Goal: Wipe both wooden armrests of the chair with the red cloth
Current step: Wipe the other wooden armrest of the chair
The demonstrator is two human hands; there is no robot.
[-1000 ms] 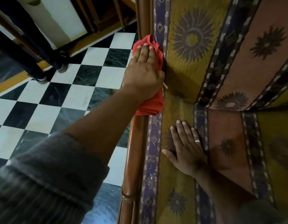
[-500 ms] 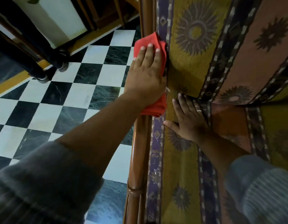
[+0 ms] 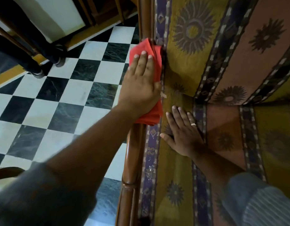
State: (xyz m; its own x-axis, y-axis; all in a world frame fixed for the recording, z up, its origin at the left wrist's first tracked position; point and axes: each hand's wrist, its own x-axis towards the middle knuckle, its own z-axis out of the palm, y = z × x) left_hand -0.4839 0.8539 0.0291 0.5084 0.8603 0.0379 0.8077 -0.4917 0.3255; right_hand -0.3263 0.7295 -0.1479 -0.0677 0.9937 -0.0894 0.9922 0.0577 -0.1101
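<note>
One red cloth point(image 3: 154, 61) lengthwise along armrest point(image 3: 135, 154)

Domestic living room. Indicators: black-and-white checkered tile floor point(image 3: 62, 98) at left; upholstered chair with sunburst-patterned striped fabric point(image 3: 198, 51) and polished wooden armrest point(image 3: 132, 160) at right; dark furniture legs point(image 3: 33, 66) at far left.

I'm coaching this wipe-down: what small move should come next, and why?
Probably draw the left hand and red cloth back along the armrest; the wood nearer the person lies bare beyond the cloth, and the right hand braces on the seat cushion.
</note>
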